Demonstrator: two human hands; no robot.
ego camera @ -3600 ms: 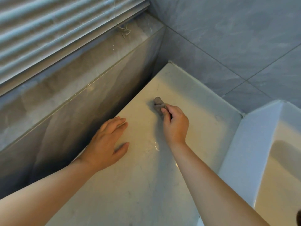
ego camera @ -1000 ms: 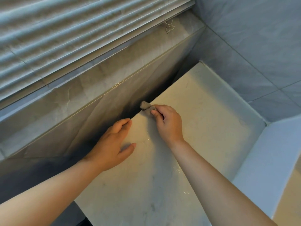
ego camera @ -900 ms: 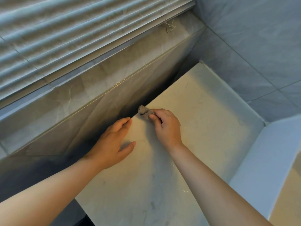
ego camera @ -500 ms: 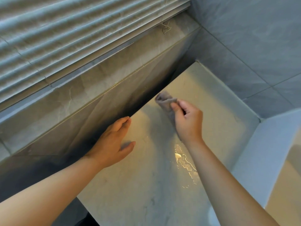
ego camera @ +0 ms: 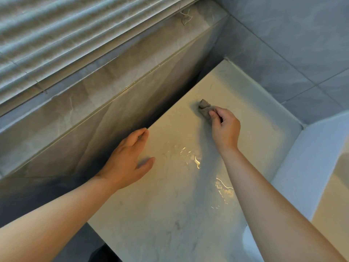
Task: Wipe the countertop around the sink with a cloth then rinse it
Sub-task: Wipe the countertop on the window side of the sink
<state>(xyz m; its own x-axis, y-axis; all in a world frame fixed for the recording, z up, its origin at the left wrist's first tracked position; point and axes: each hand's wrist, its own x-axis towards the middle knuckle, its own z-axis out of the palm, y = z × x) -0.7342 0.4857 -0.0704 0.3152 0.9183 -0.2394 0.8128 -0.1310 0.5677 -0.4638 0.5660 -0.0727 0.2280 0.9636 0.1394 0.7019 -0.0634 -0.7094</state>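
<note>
A small grey cloth (ego camera: 204, 107) lies bunched on the pale marble countertop (ego camera: 170, 214), near its left edge. My right hand (ego camera: 225, 129) grips the cloth's near end between thumb and curled fingers, holding it down on the surface. My left hand (ego camera: 128, 157) rests flat on the countertop's left edge, fingers straight and thumb spread. Streaks of water (ego camera: 190, 157) glisten on the surface between my two hands. The white rim of the sink (ego camera: 306, 167) rises at the right; its basin is mostly out of frame.
A grey tiled ledge (ego camera: 113, 87) runs along the left with window blinds (ego camera: 66, 35) above it and a loose cord (ego camera: 186, 17) hanging. Blue-grey wall tiles (ego camera: 292, 44) close off the far corner. A dark gap (ego camera: 105, 252) opens below the countertop's near left edge.
My right hand slid the cloth along the left edge, then away from me toward the corner and slightly right. Wet streaks now show behind it. My left hand stayed put.
</note>
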